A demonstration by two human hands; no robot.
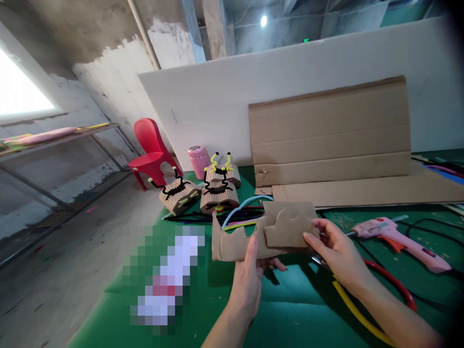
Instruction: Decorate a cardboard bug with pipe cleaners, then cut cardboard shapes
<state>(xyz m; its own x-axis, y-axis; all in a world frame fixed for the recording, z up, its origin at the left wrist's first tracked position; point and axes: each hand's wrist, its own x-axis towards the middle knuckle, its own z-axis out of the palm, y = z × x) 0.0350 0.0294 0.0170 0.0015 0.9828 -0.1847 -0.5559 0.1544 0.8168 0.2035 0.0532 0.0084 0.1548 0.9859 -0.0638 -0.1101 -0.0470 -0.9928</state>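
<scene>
My left hand [250, 280] is closed on a cardboard piece [230, 245] with a jagged, cut upper edge, thumb in front and fingers behind. My right hand [335, 246] pinches the right end of a smaller cardboard piece [288, 231], which overlaps the first one and has a curved outline on its face. A metal tip [318, 260] shows just under my right hand; the rest of it is hidden. Behind the cardboard, a light blue pipe cleaner [241, 207] arches over the table.
Several corrugated cardboard bugs [219, 195] with pipe-cleaner feelers stand at the back, near a pink canister [198, 162]. To the right lies a pink glue gun [402, 239], with a red curved strip [395, 278] and a yellow one [357, 309] nearby. Large cardboard [329, 137] leans behind.
</scene>
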